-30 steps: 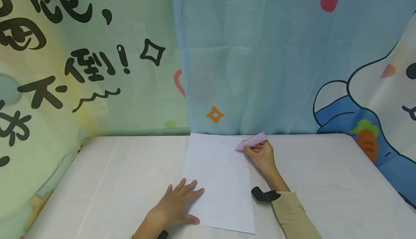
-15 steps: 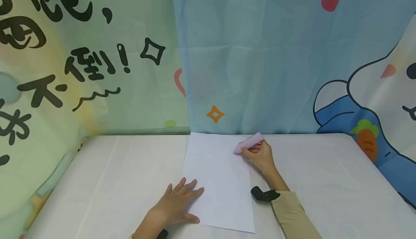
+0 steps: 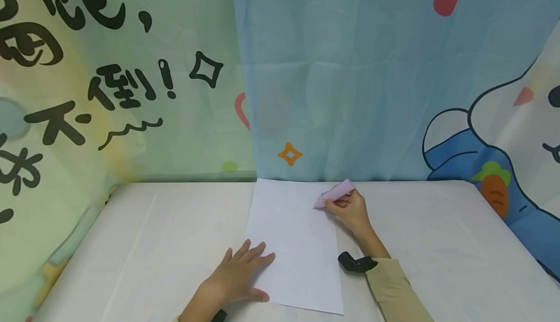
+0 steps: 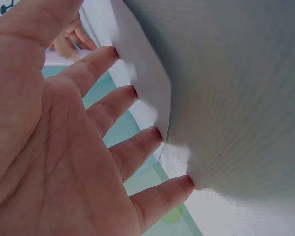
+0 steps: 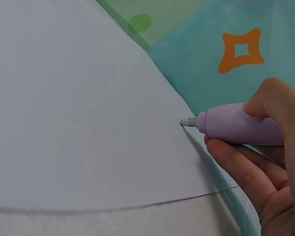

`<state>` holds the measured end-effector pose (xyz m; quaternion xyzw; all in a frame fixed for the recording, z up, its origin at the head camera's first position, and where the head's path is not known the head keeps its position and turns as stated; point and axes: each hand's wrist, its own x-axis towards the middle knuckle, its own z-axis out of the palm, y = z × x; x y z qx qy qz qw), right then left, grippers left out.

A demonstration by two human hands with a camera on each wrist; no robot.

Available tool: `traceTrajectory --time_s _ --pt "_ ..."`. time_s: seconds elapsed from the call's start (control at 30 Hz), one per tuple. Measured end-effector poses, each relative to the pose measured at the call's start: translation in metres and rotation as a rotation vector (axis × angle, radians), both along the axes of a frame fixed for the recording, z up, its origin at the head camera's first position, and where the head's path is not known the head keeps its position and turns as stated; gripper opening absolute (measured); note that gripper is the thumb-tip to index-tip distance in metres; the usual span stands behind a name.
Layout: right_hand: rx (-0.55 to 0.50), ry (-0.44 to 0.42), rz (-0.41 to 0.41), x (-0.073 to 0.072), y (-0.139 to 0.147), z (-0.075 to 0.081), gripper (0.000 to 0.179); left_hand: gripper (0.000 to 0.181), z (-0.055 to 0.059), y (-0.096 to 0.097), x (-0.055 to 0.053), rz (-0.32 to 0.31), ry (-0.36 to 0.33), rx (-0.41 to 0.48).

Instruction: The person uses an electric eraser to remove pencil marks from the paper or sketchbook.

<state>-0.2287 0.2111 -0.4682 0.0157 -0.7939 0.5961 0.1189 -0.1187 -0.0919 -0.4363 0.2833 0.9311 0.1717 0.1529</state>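
Observation:
A white sheet of paper (image 3: 293, 249) lies on the table, with no marks showing on it. My left hand (image 3: 240, 273) rests over its lower left edge, fingers spread; in the left wrist view the fingertips (image 4: 152, 133) press down at the paper's edge. My right hand (image 3: 351, 210) pinches a thick lilac electric eraser (image 3: 336, 193) between thumb and fingers. In the right wrist view its narrow pale tip (image 5: 187, 122) meets the paper near the upper right, and the eraser's back end is hidden by the hand.
A white cloth covers the table (image 3: 175, 234) around the paper. Behind it hangs a printed green and blue curtain (image 3: 332, 93), meeting the table's far edge. A black wrist device (image 3: 356, 262) sits at the right sleeve (image 3: 395, 283).
My right hand has moved the electric eraser slightly down and to the left over the paper, then nearly stopped. The left hand and the paper stay in place.

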Motion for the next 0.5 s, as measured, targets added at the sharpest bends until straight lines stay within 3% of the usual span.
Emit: traceTrajectory --time_s 0.23,0.5 --pt "0.021 -0.02 0.009 -0.0005 0.0 -0.0018 0.037 0.082 -0.0001 0.0005 0.0004 0.012 -0.011 0.006" --pt "-0.013 0.023 -0.013 -0.0023 0.0018 -0.0042 0.035 0.082 -0.0014 0.0002 0.0003 0.009 0.003 -0.002"
